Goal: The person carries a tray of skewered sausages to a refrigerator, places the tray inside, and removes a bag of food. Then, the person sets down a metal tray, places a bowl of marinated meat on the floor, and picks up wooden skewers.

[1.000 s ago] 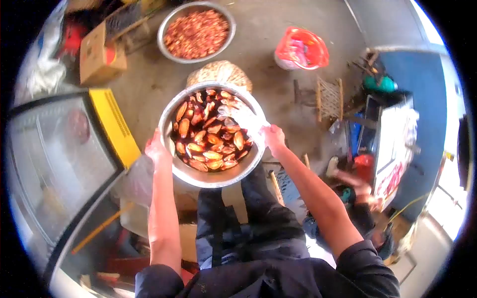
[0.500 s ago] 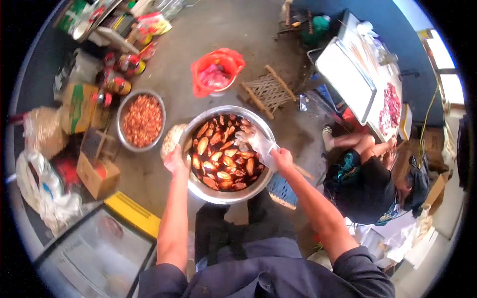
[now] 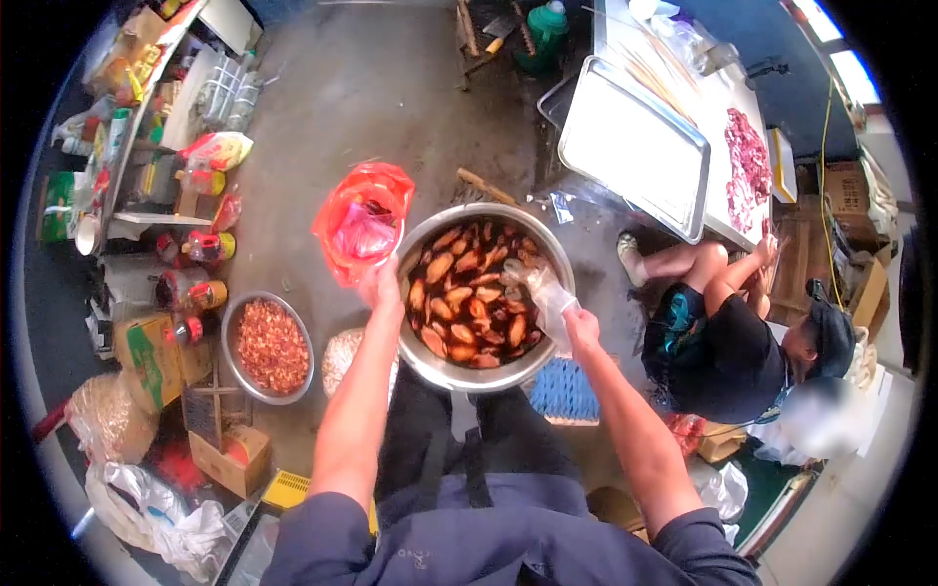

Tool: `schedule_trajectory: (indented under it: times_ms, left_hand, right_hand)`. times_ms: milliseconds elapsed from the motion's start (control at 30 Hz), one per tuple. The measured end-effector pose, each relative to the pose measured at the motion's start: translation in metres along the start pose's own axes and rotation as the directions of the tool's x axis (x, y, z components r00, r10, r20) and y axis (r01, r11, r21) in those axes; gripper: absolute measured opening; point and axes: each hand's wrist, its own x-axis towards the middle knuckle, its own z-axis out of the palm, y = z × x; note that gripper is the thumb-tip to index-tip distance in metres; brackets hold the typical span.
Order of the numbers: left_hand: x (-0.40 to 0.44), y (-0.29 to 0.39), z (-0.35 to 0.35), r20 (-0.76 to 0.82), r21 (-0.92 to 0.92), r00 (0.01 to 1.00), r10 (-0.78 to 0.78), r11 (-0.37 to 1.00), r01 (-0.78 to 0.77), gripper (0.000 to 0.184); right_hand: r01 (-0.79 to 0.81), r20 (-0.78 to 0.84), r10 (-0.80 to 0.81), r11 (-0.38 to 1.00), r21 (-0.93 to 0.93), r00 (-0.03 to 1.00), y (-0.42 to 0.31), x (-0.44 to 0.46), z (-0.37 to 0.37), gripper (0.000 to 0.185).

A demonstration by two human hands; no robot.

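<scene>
A large metal basin of dark liquid and browned meat pieces is held in front of my body. My left hand is closed on its left rim, overlapping the lower edge of a red plastic bag in the view. On the right rim, my right hand is closed on the basin, its fingers partly hidden. A clear, crumpled plastic sheath, a glove or a bag, extends from that hand over the meat.
A bowl of reddish chopped pieces stands on the floor at left, near bottles and boxes. At right, a person sits beside a table with a metal tray and raw meat. A blue woven stool is below.
The basin, with both hands on it, has moved forward and right across the floor, now covering most of the wooden woven stool. The red bag now appears to its left.
</scene>
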Motion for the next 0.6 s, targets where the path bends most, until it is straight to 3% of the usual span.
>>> schedule_trajectory:
  times_ms: [167, 233, 300, 333, 433, 500, 533, 600]
  left_hand:
    - [0.049, 0.014, 0.057, 0.178, -0.006, 0.976, -0.127, 0.991, 0.130, 0.018]
    - [0.063, 0.014, 0.077, 0.165, 0.194, 0.986, -0.001, 0.980, -0.032, 0.035]
    - [0.079, 0.009, 0.095, 0.145, 0.218, 0.989, -0.026, 0.976, -0.006, 0.034]
    - [0.086, 0.009, 0.104, 0.135, 0.230, 0.990, -0.039, 0.973, 0.007, 0.034]
    - [0.102, 0.009, 0.126, 0.107, 0.232, 0.991, -0.077, 0.971, 0.051, 0.031]
    - [0.115, 0.003, 0.136, 0.064, 0.282, 0.997, -0.031, 0.959, 0.012, 0.029]
    - [0.119, 0.006, 0.144, 0.077, 0.198, 0.987, -0.140, 0.972, 0.123, 0.029]
    - [0.132, -0.010, 0.152, 0.073, 0.158, 0.993, -0.088, 0.985, 0.076, 0.027]
  right_hand:
    - [-0.120, -0.022, 0.123, 0.986, 0.119, 0.992, -0.006, 0.028, 0.011, 0.043]
    - [-0.161, -0.006, 0.163, 0.977, 0.143, 0.987, -0.011, 0.037, 0.013, 0.042]
    - [-0.178, 0.041, 0.173, 0.959, 0.219, 0.984, -0.017, 0.054, 0.020, 0.032]
    - [-0.127, -0.006, 0.128, 0.987, 0.102, 0.992, -0.004, 0.075, 0.029, 0.031]
    - [-0.131, 0.027, 0.129, 0.983, 0.126, 0.991, 0.005, 0.112, 0.046, 0.031]
    - [-0.190, 0.031, 0.188, 0.978, 0.090, 0.982, -0.005, 0.118, 0.053, 0.042]
    - [-0.182, 0.025, 0.181, 0.975, 0.127, 0.983, -0.026, 0.124, 0.056, 0.040]
    - [-0.183, 0.061, 0.173, 0.956, 0.230, 0.983, -0.028, 0.141, 0.062, 0.037]
